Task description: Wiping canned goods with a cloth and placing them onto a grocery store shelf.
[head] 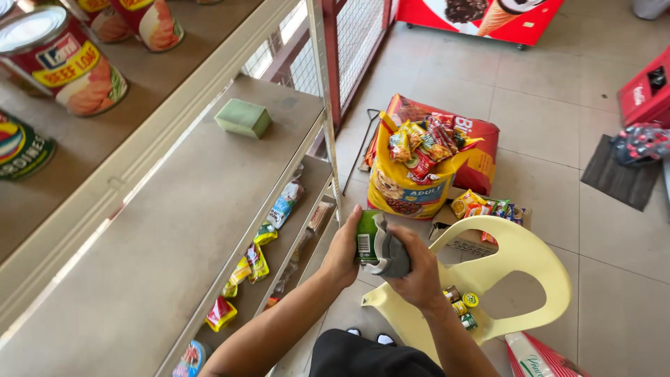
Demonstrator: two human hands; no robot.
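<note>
green can (366, 237): mostly covered by left hand (343, 250)
grey cloth (391, 255): lower part hidden under right hand (419, 274)
beside yellow chair (520, 262): white packet (534, 357) cut off

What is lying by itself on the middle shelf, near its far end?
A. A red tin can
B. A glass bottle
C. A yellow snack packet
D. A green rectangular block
D: a green rectangular block lies alone on the bare middle shelf, while the tin cans stand on the shelf above and the snack packets lie on the shelf below.
</note>
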